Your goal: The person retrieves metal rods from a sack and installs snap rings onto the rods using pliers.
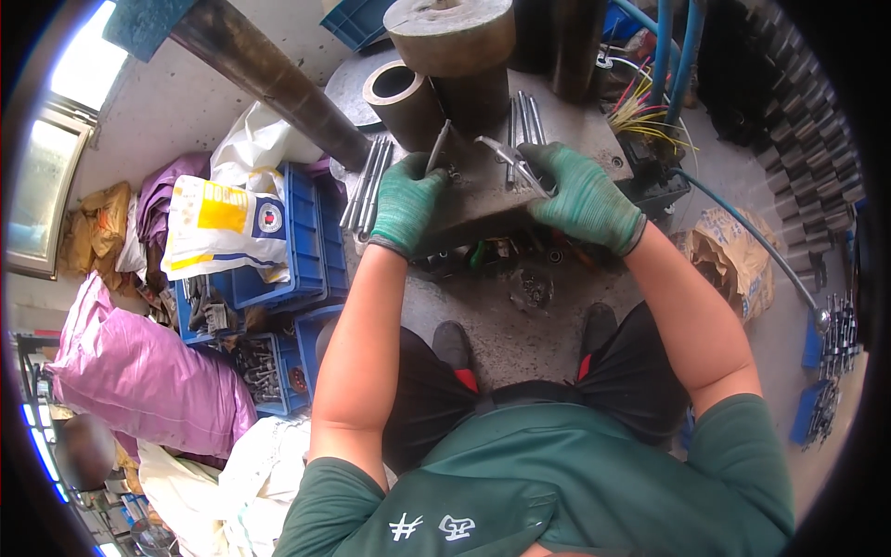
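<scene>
My left hand point(406, 204), in a green knit glove, is closed around a slim metal rod point(440, 144) that points up and away from me. My right hand point(587, 199), gloved alike, grips a silvery metal part point(511, 161) with a thin bent end pointing left; its exact kind cannot be made out. Both hands are over the near edge of a grey metal machine table point(473, 202). Beside my left hand lies a row of several metal rods point(368, 183). Just beyond my right hand lie several similar rods point(531, 121).
A thick round press block point(450, 37) and a hollow steel cylinder point(401, 93) stand at the back of the table. Blue crates point(302, 237) with metal parts and a pink sack point(144, 357) are at left. A brown paper bag point(733, 255) and a hose point(742, 223) are right.
</scene>
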Tool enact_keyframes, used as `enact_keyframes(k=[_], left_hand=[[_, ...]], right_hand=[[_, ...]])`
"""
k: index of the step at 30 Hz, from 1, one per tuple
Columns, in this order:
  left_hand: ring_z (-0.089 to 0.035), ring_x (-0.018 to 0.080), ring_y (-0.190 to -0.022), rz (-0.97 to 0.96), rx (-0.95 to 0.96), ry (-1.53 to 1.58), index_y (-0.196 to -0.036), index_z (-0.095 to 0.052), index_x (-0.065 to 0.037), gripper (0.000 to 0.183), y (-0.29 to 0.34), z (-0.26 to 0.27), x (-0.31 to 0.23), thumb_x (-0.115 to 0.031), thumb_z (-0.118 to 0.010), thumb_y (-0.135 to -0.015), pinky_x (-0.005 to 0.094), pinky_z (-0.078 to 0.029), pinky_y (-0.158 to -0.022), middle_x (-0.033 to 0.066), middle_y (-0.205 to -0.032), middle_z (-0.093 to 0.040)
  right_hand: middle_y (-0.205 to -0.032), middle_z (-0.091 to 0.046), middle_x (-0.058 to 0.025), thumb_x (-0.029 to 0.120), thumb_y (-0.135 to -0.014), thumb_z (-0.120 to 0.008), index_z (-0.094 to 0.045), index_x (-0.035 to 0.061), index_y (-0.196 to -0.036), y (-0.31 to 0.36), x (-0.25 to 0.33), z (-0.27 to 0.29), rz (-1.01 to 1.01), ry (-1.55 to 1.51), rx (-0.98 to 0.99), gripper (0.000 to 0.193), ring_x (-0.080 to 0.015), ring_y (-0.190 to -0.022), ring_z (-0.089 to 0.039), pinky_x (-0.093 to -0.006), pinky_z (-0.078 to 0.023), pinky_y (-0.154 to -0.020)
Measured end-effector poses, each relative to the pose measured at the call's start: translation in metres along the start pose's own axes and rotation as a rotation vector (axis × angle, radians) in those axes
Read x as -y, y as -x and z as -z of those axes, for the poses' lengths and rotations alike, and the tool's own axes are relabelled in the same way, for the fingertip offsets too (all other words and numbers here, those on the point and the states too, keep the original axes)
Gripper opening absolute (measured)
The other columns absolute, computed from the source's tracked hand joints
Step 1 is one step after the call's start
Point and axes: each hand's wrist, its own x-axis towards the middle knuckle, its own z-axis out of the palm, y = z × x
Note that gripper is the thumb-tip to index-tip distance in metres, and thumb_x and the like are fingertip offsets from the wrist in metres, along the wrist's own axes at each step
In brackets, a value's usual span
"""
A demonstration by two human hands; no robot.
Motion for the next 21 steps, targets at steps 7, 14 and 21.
enact_keyframes(k=[7,14,21], left_hand=[[-0.074,0.0313,-0.096,-0.046,0.036,-0.178,-0.119,-0.074,0.001,0.034,-0.004,0.0,0.006,-0.018,-0.072,-0.091,0.0381,-0.057,-0.09,0.0227,-0.104,-0.077],[-0.073,0.0392,-0.103,-0.126,0.06,-0.361,-0.116,-0.076,-0.003,0.034,-0.002,-0.006,-0.002,-0.023,-0.071,-0.089,0.0441,-0.056,-0.092,0.025,-0.107,-0.075],[-0.071,0.0214,-0.093,-0.076,0.08,-0.204,-0.127,-0.07,0.002,0.036,0.003,0.0,0.0,-0.015,-0.071,-0.096,0.0329,-0.055,-0.089,0.0151,-0.108,-0.077]], right_hand=[[-0.116,-0.069,-0.017,0.009,-0.073,-0.071,-0.067,0.0101,-0.138,0.002,0.014,-0.003,0.135,0.595,0.015,0.065,-0.0381,-0.11,-0.063,-0.047,-0.055,-0.096],[-0.114,-0.068,-0.0159,0.011,-0.075,-0.07,-0.067,0.0116,-0.138,0.002,0.007,-0.007,0.149,0.65,0.02,0.063,-0.0375,-0.11,-0.063,-0.0469,-0.054,-0.096],[-0.114,-0.069,-0.0146,0.006,-0.076,-0.068,-0.069,0.0124,-0.135,0.0,0.009,-0.009,0.197,0.678,0.002,0.059,-0.0364,-0.11,-0.064,-0.0459,-0.055,-0.095]])
